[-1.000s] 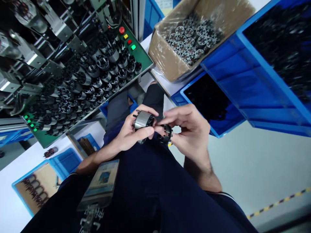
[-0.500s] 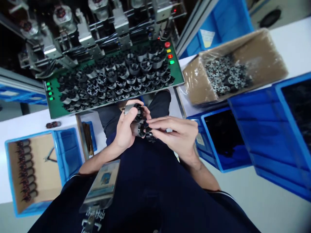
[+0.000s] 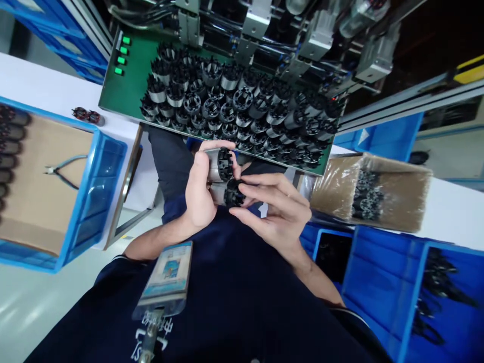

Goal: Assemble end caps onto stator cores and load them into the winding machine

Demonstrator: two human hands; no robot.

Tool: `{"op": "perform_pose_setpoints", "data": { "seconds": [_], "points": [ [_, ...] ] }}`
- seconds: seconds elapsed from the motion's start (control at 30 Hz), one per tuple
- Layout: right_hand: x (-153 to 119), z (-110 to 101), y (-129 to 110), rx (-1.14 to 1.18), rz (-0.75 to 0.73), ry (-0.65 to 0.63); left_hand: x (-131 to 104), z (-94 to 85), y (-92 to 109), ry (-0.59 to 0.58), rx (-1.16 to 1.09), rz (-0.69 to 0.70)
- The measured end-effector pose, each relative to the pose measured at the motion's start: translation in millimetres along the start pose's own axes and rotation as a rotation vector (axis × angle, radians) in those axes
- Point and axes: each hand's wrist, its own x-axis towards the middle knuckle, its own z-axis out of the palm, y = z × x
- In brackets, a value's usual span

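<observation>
My left hand (image 3: pixel 200 194) is wrapped around two metal cylinders with black toothed ends, an upper one (image 3: pixel 216 165) and a lower one (image 3: pixel 219 194), side by side with their black ends facing right. My right hand (image 3: pixel 278 206) pinches the black end piece (image 3: pixel 234 193) of the lower cylinder between thumb and fingers. Beyond my hands, many similar cylinders (image 3: pixel 242 101) stand in rows on a green panel (image 3: pixel 128 93).
Machine arms (image 3: pixel 257 20) hang over the green panel. At the left are a blue bin (image 3: pixel 94 186) holding pliers (image 3: pixel 62 171) and wound parts (image 3: pixel 11 146). To the right, a cardboard box (image 3: pixel 404 196) holds rings, near blue bins (image 3: pixel 381 272).
The view has turned and shifted, so the panel appears farther right. The black piece by my right fingers, previously angled off the lower cylinder, now sits against its end.
</observation>
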Motion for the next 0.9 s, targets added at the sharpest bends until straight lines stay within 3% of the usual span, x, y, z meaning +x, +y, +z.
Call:
{"op": "perform_pose_setpoints", "data": {
  "seconds": [0.17,0.33,0.57,0.73,0.9],
  "points": [
    [13,1,5,0.011,-0.008,-0.051,0,-6.1,-1,-0.003,0.032,0.097],
    [21,4,7,-0.003,-0.069,-0.077,-3,-1.7,11,0.087,0.143,0.067],
    [21,6,6,0.003,-0.066,-0.054,-6,-2.7,9,0.079,0.150,0.065],
    [29,1,5,0.002,-0.081,-0.106,1,-3.2,8,0.080,0.159,0.103],
    [35,4,13,-0.007,-0.051,-0.073,15,0.1,15,0.071,0.213,0.038]
  ]
}}
